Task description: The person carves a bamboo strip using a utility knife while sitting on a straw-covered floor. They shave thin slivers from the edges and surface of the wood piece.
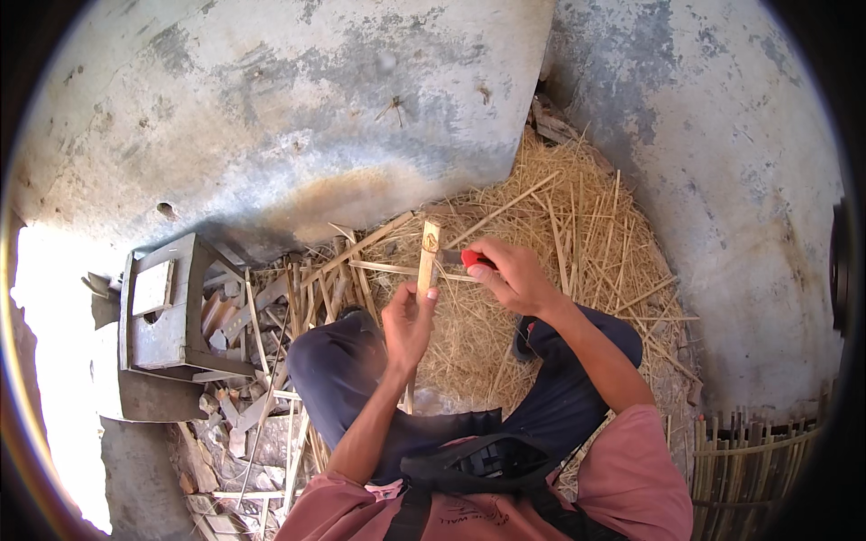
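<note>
Upright in front of me stands a flat bamboo strip (427, 267), with a darker node near its top. My left hand (407, 326) grips it lower down, the thumb pressed along its face. From the right, my right hand (514, 275) is closed round the red and black handle of a knife (473, 259). The knife's blade points left and meets or nearly meets the strip's right edge, just under the node; whether it has cut in I cannot tell. Both hands are raised above my lap, over a heap of thin shavings (478, 347).
Long split strips (616, 216) lie over the shavings at the right. A wooden stool (164, 305) lies tipped at the left, among broken scraps (233, 419). A woven slat basket (753, 460) stands at lower right. Worn plaster walls (361, 99) enclose the far side.
</note>
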Demonstrator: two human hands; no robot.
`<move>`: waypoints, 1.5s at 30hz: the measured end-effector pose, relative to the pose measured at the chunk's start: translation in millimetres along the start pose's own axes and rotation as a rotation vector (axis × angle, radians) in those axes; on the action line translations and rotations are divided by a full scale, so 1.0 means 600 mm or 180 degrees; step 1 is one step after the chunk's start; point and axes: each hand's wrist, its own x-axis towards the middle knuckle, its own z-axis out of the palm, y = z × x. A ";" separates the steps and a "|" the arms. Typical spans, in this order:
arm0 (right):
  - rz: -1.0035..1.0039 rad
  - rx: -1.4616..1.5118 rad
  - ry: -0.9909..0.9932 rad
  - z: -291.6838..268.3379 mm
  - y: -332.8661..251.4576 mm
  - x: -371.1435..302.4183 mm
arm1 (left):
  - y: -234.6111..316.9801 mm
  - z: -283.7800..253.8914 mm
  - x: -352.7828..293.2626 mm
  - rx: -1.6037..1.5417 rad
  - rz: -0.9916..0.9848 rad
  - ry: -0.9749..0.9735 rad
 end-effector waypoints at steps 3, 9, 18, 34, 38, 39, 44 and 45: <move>-0.0031 0.0013 0.0133 -0.004 0.000 0.003 | 0.007 -0.005 -0.002 -0.0109 -0.0131 0.0032; -0.0320 -0.0506 -0.0159 0.010 -0.003 0.004 | -0.024 -0.008 0.005 0.0177 0.0363 -0.0024; -0.0216 -0.0267 -0.0274 0.025 0.007 0.003 | -0.008 -0.008 -0.006 -0.0301 0.0085 -0.0384; 0.0069 0.0201 -0.0500 0.043 0.010 0.000 | 0.027 -0.009 -0.006 0.1448 0.0434 -0.0358; 0.0160 0.0310 -0.0484 0.041 0.008 0.000 | 0.027 -0.007 -0.006 0.1378 0.0574 -0.0434; 0.0158 0.0309 -0.0474 0.041 0.009 0.000 | 0.030 -0.006 -0.006 0.1375 0.0596 -0.0432; 0.0172 0.0187 -0.0471 0.045 0.012 -0.004 | 0.029 -0.007 -0.008 0.1338 0.0585 -0.0492; 0.0164 0.0174 -0.0472 0.046 0.013 -0.005 | 0.030 -0.006 -0.008 0.1318 0.0592 -0.0477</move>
